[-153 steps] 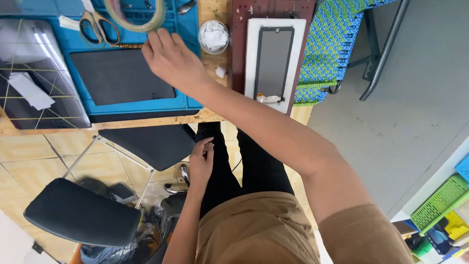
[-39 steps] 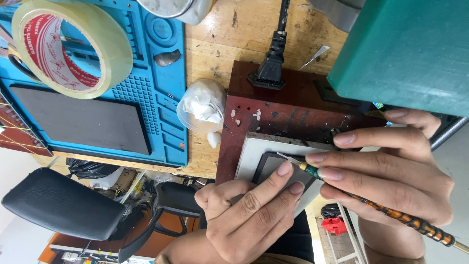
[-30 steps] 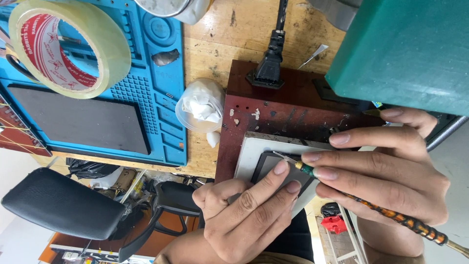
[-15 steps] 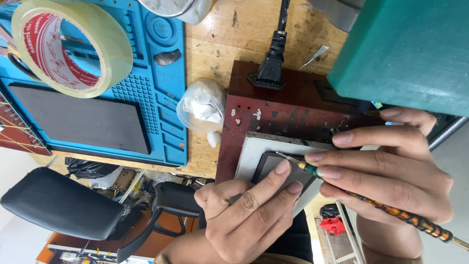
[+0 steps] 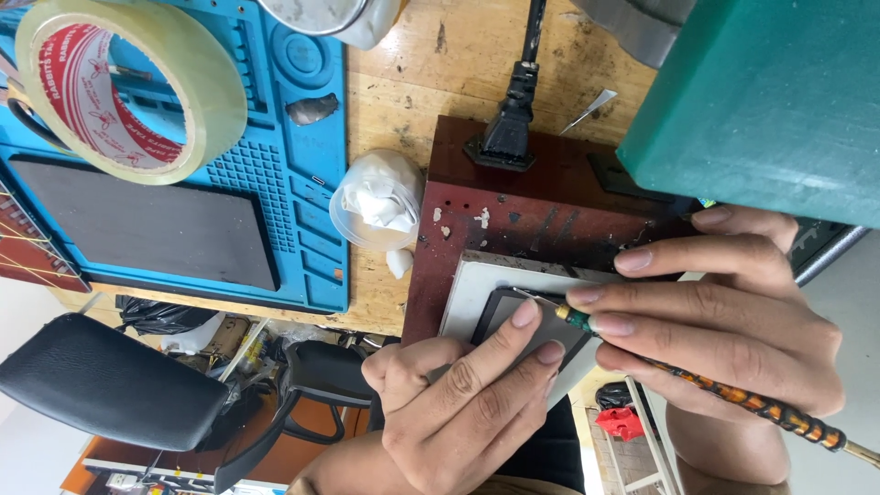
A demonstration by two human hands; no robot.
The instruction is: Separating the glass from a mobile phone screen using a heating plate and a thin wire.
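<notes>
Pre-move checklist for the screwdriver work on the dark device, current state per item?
1. Left hand steadies the dark device: ok, two fingertips press on its face.
2. Right hand grips the screwdriver: ok, fingers pinch the shaft near the tip.
3. Tip seated at the device's upper edge: cannot tell, too small to see.
4. Device lies flat on the white pad: ok, the pad sits on the dark red plate.
5. Power cord clear of the hands: ok, plugged in at the plate's far edge.
6. Tape roll out of the way: ok, on the blue mat.
</notes>
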